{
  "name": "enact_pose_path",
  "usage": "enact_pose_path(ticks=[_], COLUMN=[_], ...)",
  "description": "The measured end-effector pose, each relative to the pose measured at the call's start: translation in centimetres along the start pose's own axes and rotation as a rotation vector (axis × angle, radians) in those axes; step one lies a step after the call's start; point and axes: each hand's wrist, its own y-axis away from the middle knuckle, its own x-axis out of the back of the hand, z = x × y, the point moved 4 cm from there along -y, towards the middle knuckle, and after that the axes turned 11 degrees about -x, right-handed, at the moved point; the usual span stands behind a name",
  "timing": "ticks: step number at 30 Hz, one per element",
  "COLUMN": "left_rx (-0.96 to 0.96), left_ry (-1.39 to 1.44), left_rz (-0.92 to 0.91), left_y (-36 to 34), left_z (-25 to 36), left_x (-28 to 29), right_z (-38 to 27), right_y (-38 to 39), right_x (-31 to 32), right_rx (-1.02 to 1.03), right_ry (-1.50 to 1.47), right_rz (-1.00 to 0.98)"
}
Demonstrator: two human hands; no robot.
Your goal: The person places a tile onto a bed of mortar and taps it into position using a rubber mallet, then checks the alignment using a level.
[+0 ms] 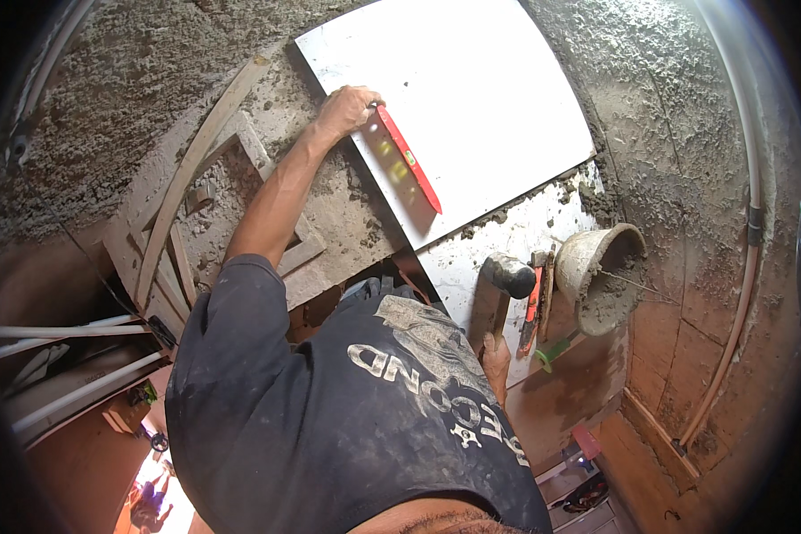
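My left hand [351, 110] is closed around the upper end of a red spirit level [408, 158], over the left part of a large white tile [481, 89]. Greenish-yellow reflections and a shadow lie on the tile beside the level. Low on the right, my right hand [497, 360] grips the handle of a rubber mallet [507, 276], its black head pointing up and away from me. The mallet is over a second, mortar-smeared white surface [525, 227]. My torso partly hides the right hand and forearm.
A mortar-filled bucket [610, 276] lies tilted at the right, beside an orange-handled tool [531, 311] and a green-handled one [556, 350]. Wooden strips and a frame [196, 178] lie at the left. Rough plastered walls [703, 133] carry conduit [746, 294]. White pipes [71, 331] jut in at the left.
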Motion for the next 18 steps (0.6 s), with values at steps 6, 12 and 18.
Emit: enact_pose_path(ticks=[6,12,18], left_rx=[0.041,0.039,0.093], left_ry=[0.065,0.072,0.153], left_rz=[-0.001,0.008,0.021], left_y=[0.1,0.4,0.5], left_z=[0.2,-0.4,0.4], left_x=[0.2,-0.3,0.4], right_z=[0.4,-0.8,-0.3], right_y=[-0.2,0.4,0.1], right_x=[-0.1,0.2,0.2], right_rx=[0.003,0.050,0.054], right_ry=[-0.025,-0.046,-0.027], right_rz=[-0.016,0.003,0.009])
